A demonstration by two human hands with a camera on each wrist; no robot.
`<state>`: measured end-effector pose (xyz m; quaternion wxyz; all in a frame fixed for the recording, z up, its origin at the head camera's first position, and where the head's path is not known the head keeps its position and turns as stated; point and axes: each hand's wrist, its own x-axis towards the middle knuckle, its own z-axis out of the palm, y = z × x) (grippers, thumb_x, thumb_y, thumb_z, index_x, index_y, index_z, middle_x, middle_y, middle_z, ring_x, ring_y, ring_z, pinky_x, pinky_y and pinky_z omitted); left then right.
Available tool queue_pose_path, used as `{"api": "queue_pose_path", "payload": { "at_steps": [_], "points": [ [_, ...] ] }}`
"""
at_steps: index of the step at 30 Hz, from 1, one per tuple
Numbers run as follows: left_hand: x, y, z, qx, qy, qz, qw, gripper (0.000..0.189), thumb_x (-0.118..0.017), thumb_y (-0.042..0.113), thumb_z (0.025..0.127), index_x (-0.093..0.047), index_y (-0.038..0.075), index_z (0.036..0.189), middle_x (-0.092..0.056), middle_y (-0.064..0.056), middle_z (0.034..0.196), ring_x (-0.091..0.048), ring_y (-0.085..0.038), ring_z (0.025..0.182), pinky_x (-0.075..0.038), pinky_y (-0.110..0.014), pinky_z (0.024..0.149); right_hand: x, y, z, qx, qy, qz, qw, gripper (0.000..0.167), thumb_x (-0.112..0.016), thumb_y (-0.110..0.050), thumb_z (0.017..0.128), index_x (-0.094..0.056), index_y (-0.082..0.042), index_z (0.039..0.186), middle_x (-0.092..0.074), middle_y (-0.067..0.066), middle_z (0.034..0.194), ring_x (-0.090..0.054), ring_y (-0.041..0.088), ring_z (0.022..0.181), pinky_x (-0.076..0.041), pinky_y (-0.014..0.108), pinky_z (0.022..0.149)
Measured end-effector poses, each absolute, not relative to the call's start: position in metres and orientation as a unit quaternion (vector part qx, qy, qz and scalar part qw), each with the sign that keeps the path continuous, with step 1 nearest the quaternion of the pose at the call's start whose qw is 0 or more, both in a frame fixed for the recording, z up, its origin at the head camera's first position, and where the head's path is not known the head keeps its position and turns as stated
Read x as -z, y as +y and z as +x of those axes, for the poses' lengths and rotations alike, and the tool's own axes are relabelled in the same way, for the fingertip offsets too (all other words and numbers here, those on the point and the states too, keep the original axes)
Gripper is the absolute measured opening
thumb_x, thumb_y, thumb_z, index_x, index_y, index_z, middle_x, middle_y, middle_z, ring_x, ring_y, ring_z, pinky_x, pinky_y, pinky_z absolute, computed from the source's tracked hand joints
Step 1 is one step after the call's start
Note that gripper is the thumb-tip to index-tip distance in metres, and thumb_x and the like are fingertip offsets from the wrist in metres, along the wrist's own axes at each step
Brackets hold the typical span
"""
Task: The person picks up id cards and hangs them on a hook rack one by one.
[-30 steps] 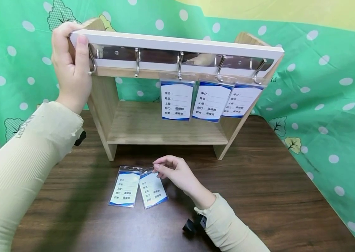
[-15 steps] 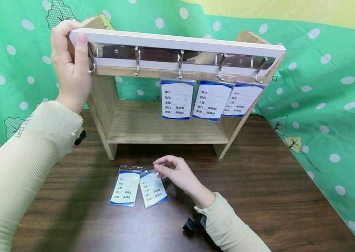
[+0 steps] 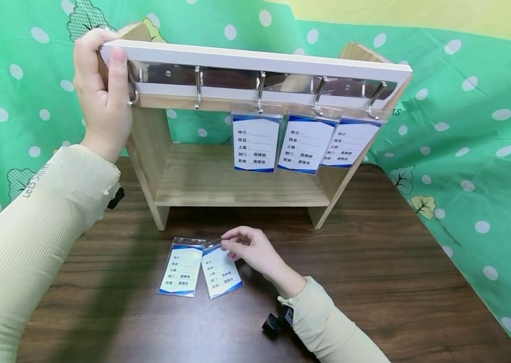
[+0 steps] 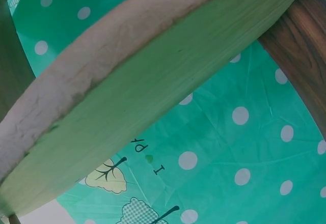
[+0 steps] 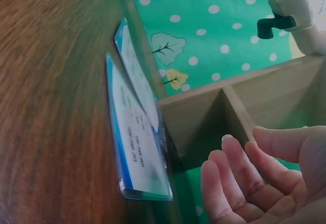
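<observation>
My left hand [image 3: 103, 93] grips the left end of a white-topped wooden hook rack [image 3: 255, 55], its thumb over the front. Three badge holders, the left one [image 3: 255, 142], the middle one [image 3: 306, 143] and the right one [image 3: 350, 143], hang from the three right hooks. Two more lie on the table: one badge holder [image 3: 180, 270] on the left and a tilted badge holder [image 3: 222, 272] beside it, top corners overlapping. Over the tilted one's top edge hovers my right hand [image 3: 255, 254]. In the right wrist view its fingers [image 5: 242, 165] are loosely curled and hold nothing.
Two hooks on the left, the outer hook [image 3: 133, 88] and the inner hook [image 3: 198, 86], carry nothing. The rack has a low wooden shelf [image 3: 237, 186] and stands on a dark wooden table [image 3: 396, 282]. A green dotted cloth [image 3: 477, 126] hangs behind and at the right.
</observation>
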<state>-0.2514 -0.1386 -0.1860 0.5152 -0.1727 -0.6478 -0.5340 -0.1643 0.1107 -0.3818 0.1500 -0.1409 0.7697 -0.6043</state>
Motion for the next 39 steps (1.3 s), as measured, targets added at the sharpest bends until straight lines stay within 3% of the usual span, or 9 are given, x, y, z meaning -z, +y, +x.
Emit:
{"api": "queue_pose_path", "payload": {
  "at_steps": [12,21,31,39],
  "points": [
    [0.188,-0.141,-0.256,0.528,-0.647,-0.181,0.519,0.021,-0.045,0.005,0.097,-0.059,0.007,0.111,-0.051,0.016,0.108,-0.049,-0.003,0.101,-0.038,-0.020,0.093,0.395,0.110,-0.171,0.603,0.769,-0.117,0.180,0.031,-0.065,-0.010,0.094,-0.062,0.009,0.118,-0.070,0.024,0.102,-0.066,0.019,0.073,-0.059,0.037,0.072],
    [0.188,-0.141,-0.255,0.532,-0.647,-0.178,0.516,0.021,-0.044,0.004,0.097,-0.059,0.008,0.112,-0.051,0.015,0.108,-0.049,-0.003,0.101,-0.038,-0.020,0.092,0.405,0.108,-0.179,0.617,0.756,-0.093,0.196,0.034,-0.066,-0.009,0.093,-0.060,0.009,0.120,-0.069,0.024,0.101,-0.064,0.015,0.069,-0.058,0.031,0.066],
    [0.187,-0.140,-0.254,0.543,-0.639,-0.184,0.513,0.021,-0.044,0.003,0.097,-0.059,0.009,0.109,-0.052,0.013,0.109,-0.050,-0.007,0.104,-0.037,-0.021,0.096,0.407,0.106,-0.186,0.611,0.761,-0.079,0.202,0.036,-0.070,-0.008,0.089,-0.060,0.005,0.122,-0.071,0.011,0.092,-0.061,0.013,0.064,-0.055,0.025,0.057],
    [0.190,-0.148,-0.260,0.528,-0.641,-0.207,0.517,0.022,-0.046,0.006,0.097,-0.060,0.012,0.112,-0.053,0.015,0.108,-0.051,-0.008,0.101,-0.038,-0.021,0.092,0.412,0.105,-0.194,0.601,0.765,-0.078,0.218,0.043,-0.075,-0.005,0.084,-0.061,0.005,0.122,-0.063,0.002,0.079,-0.056,0.012,0.057,-0.051,0.023,0.048]
  ]
}}
